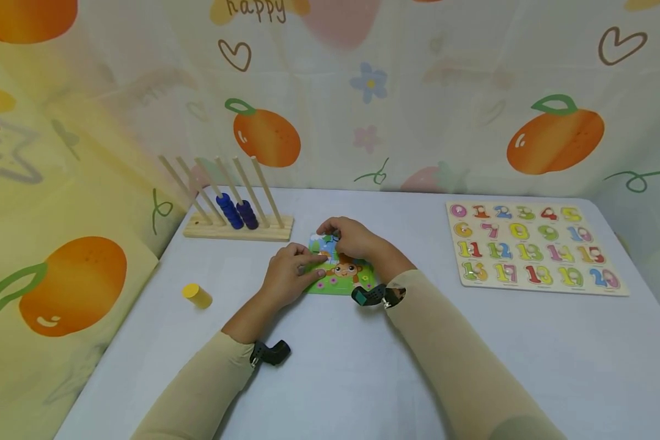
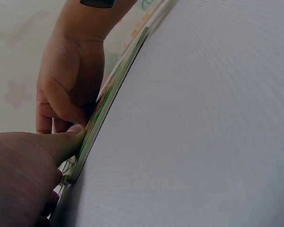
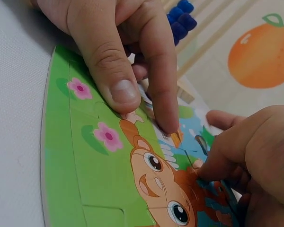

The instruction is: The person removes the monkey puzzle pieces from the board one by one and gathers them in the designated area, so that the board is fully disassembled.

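The monkey puzzle [image 1: 338,274] lies flat on the white counter [image 1: 319,391], near the middle of the head view, and by the look of it the work on it is well along. In the right wrist view, the lower part of the scene is made up: the green ground, the pink flowers and most of the monkey's face join across thin seams, and no bare slot shows there. The upper part, with blue sky and a fence, is partly covered by the hands, so whether every piece there is in place cannot be told. The left hand [image 1: 289,272], left of centre, rests its thumb and forefinger, nearly straight and spread apart, on the puzzle's left side, as if steadying it. The right hand [image 1: 357,238], just right of centre, bends its fingers down onto the upper right of the puzzle; whether they pinch a piece or only press on one is hidden. What is left seems to be seating and checking that upper area. Elsewhere, the bead stand [image 1: 239,231] at upper left carries beads on two rods, the yellow cylinder [image 1: 197,296] sits at lower left, and the number board [image 1: 533,247] at right looks filled; neither hand touches these.
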Demonstrator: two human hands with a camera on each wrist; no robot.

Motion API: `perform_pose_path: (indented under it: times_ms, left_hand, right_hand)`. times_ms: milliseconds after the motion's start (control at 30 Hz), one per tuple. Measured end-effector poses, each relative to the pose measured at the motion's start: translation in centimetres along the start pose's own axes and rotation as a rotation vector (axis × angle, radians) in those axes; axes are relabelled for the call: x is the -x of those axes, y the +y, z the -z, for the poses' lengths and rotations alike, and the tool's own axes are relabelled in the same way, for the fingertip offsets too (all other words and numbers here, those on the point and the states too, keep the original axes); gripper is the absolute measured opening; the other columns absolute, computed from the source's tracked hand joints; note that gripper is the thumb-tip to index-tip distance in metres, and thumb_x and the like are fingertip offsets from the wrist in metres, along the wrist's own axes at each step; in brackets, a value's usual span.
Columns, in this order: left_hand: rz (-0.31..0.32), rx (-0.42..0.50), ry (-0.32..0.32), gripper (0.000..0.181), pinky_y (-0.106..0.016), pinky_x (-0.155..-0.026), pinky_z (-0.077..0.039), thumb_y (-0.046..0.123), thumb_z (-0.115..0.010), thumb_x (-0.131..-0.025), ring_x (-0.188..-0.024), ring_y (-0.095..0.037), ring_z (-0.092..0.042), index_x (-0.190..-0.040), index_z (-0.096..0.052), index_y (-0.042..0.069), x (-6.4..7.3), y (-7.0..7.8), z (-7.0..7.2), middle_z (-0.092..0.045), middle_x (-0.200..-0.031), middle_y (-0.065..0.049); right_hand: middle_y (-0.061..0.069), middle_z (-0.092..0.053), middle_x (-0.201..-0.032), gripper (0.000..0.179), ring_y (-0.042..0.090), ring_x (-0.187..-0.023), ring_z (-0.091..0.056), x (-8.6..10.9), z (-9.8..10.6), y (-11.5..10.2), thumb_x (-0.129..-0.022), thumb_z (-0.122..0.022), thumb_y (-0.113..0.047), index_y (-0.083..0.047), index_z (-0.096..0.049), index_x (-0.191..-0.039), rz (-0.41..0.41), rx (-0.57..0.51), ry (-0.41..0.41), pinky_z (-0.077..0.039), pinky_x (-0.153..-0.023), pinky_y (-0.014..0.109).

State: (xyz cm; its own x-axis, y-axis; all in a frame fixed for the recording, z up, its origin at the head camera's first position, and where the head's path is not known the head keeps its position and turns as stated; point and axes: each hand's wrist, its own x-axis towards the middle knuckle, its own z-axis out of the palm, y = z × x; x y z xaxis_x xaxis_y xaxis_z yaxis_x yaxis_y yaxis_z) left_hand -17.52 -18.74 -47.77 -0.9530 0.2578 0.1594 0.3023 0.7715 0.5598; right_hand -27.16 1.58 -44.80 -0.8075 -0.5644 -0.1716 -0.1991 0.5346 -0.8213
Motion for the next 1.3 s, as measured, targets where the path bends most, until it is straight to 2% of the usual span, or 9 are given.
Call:
perform_pose_path:
  times_ms: [200, 367, 667, 1033, 1300]
  left_hand:
    - [0.01, -0.005, -0.006, 0.03, -0.05, -0.093, -0.039, 0.031, -0.083, -0.097, -0.105, -0.027, -0.053, -0.125, -0.083, 0.021, -0.06, 0.03, -0.08, -0.059, -0.113, -0.007]
    - [-0.008, -0.009, 0.002, 0.03, -0.05, -0.092, -0.039, 0.029, -0.084, -0.096, -0.103, -0.028, -0.052, -0.124, -0.083, 0.02, -0.01, 0.13, -0.01, -0.059, -0.112, -0.007]
    - [-0.02, -0.001, 0.013, 0.03, -0.05, -0.091, -0.039, 0.029, -0.084, -0.095, -0.102, -0.028, -0.052, -0.123, -0.083, 0.019, 0.06, 0.13, 0.07, -0.059, -0.112, -0.008]
    - [-0.013, -0.011, -0.002, 0.03, -0.051, -0.093, -0.04, 0.03, -0.082, -0.097, -0.104, -0.029, -0.052, -0.125, -0.083, 0.02, -0.06, 0.15, -0.06, -0.059, -0.114, -0.008]
    - [-0.003, -0.004, 0.0, 0.03, -0.051, -0.094, -0.04, 0.03, -0.083, -0.097, -0.105, -0.029, -0.052, -0.125, -0.082, 0.02, 0.0, 0.08, -0.07, -0.059, -0.114, -0.008]
  right_hand:
    - [0.007, -0.061, -0.135, 0.053, 0.026, -0.118, -0.055, 0.02, 0.01, 0.58, -0.093, -0.059, 0.012, -0.02, -0.065, -0.135, 0.022, -0.023, 0.005, -0.047, -0.101, 0.042]
    - [0.006, -0.063, -0.134, 0.041, 0.026, -0.113, -0.055, 0.34, -0.08, 0.61, -0.099, -0.065, 0.001, -0.02, -0.066, -0.134, 0.028, -0.044, 0.042, -0.047, -0.1, 0.043]
    - [0.005, -0.065, -0.11, 0.025, 0.023, -0.099, -0.055, 0.67, -0.37, 0.62, -0.105, -0.066, -0.011, -0.014, -0.071, -0.13, 0.038, -0.047, 0.134, -0.045, -0.091, 0.038]
    - [0.004, -0.064, -0.106, 0.021, 0.022, -0.099, -0.056, 0.65, -0.07, 0.96, -0.108, -0.062, -0.014, -0.013, -0.072, -0.127, 0.026, -0.114, 0.129, -0.046, -0.09, 0.037]
    - [0.004, -0.066, -0.104, 0.021, 0.021, -0.096, -0.057, 0.75, 0.55, 1.04, -0.107, -0.065, -0.017, -0.013, -0.076, -0.124, 0.011, -0.195, 0.117, -0.047, -0.084, 0.035]
